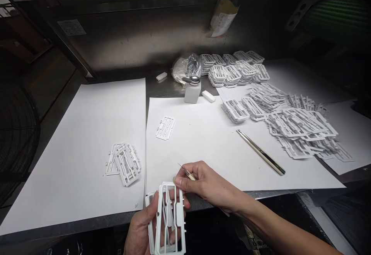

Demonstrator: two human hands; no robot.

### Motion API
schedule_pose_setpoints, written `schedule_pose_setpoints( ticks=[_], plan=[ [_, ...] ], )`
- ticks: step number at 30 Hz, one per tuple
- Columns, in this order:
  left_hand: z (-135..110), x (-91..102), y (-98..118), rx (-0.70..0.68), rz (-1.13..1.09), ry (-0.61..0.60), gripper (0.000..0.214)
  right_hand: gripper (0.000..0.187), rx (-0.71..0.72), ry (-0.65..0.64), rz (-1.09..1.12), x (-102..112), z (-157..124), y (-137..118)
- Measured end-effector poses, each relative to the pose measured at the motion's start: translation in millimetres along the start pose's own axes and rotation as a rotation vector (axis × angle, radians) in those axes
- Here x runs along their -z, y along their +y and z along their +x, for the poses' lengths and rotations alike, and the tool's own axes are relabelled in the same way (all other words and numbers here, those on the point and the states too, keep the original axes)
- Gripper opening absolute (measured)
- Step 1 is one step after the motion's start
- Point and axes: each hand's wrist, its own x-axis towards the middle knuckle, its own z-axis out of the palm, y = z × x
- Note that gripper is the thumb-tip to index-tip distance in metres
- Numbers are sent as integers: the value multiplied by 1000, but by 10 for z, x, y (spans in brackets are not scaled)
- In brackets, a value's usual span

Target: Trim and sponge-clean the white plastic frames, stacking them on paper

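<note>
My left hand is closed around a few white plastic frames at the bottom centre, its thumb on their left edge. The front white plastic frame is tilted upright and shows long slots and small side tabs. My right hand grips a slim pointed tool with a cream handle, tip towards the upper left. Its thumb and fingers also touch the top edge of the held frames. One loose frame lies on the paper beyond my hands. A small pile of frames rests on the left sheet.
Stacks of frames cover the right side, with more stacked frames behind. A metal-bodied knife lies on the white paper. At the back stand a pump bottle, a white block and a plastic bag.
</note>
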Motion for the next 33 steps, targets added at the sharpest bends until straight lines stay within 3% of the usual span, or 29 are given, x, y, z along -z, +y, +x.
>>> schedule_pose_setpoints(
  ticks=[13, 20, 25, 33],
  plan=[
    [-7, 12, -3, 6, -32, 27, 33, 37, -5, -2, 60, 8, 31, 80],
    [4, 55, 15, 19, -31, 14, 35, 39, -9, 142, 51, 81, 37, 54],
    [-6, 34, 23, 21, -58, 57, 35, 39, -10, 174, 45, 118, 12, 57],
    [8, -17, -12, -36, 29, 199, 29, 36, 36, 39, 48, 25, 15, 100]
  ],
)
